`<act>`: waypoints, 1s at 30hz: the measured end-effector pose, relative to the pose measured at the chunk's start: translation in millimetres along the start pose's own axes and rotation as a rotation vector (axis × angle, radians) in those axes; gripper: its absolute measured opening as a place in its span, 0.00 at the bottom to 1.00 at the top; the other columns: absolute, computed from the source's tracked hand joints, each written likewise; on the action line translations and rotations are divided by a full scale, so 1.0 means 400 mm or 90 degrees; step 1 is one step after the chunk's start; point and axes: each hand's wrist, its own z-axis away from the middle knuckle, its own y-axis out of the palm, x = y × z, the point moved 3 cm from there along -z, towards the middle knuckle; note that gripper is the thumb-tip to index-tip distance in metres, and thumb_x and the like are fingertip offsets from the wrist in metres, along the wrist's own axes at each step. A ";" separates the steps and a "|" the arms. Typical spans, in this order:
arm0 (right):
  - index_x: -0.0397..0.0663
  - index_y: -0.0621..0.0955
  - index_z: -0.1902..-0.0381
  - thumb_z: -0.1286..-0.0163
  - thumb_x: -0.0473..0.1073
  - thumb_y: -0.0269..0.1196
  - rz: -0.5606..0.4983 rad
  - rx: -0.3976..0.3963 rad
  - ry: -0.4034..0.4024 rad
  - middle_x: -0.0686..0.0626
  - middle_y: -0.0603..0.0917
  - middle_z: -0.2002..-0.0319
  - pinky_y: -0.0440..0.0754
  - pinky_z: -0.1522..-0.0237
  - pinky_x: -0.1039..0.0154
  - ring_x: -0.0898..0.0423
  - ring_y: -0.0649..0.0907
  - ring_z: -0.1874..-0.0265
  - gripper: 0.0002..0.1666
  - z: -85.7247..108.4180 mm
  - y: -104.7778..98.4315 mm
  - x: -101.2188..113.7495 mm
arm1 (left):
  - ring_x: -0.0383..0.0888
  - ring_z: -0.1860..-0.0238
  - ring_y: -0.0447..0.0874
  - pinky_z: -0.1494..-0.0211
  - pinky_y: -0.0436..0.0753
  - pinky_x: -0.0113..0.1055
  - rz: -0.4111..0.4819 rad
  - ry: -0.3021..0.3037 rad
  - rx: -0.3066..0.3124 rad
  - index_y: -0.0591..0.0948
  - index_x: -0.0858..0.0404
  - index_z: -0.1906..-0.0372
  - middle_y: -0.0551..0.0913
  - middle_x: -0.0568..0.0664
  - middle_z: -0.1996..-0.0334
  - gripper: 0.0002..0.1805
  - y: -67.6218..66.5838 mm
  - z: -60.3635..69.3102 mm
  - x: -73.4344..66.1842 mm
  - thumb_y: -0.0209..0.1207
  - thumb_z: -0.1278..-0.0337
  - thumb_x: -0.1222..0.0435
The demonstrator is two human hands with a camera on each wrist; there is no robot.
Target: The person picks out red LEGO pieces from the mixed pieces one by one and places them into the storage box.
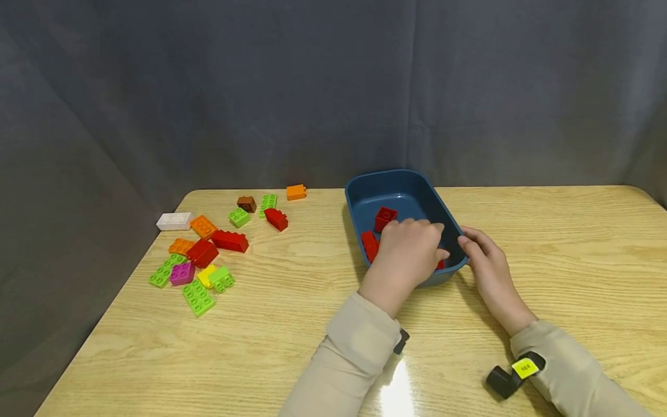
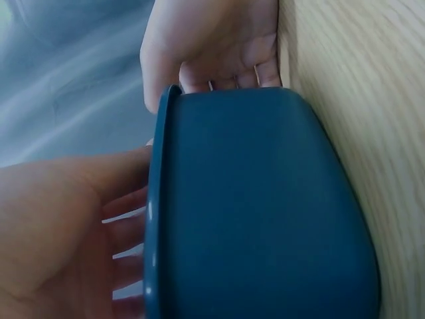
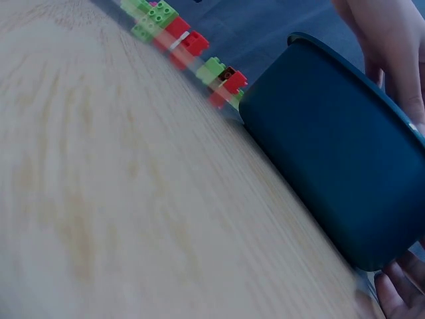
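A blue bin (image 1: 359,197) stands on the table with red bricks (image 1: 385,218) inside. My left hand (image 1: 409,252) reaches down into its near part, thumb pointing right; the fingertips are hidden, so whether they hold a brick cannot be seen. At the bin's right side my right hand (image 1: 492,278) grips the rim with the thumb on top. In the left wrist view, the left hand (image 2: 53,226) passes over the rim of the bin (image 2: 265,199), and the right hand (image 2: 212,40) is against its side. The right wrist view shows the bin (image 3: 325,146) from outside.
On the table's left part lie several loose bricks, among them a white brick (image 1: 174,221), a red brick (image 1: 230,241), a green brick (image 1: 198,297) and a magenta brick (image 1: 182,273). An orange brick (image 1: 296,192) lies near the back edge. A dark curtain (image 1: 312,92) hangs behind.
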 end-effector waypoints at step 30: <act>0.34 0.69 0.33 0.20 0.51 0.48 -0.017 -0.011 0.004 0.61 0.75 0.47 0.72 0.50 0.78 0.67 0.74 0.49 0.29 -0.002 0.002 -0.001 | 0.43 0.54 0.80 0.57 0.78 0.36 0.203 -0.122 -0.213 0.80 0.50 0.38 0.84 0.41 0.51 0.19 -0.068 0.045 0.256 0.59 0.31 0.56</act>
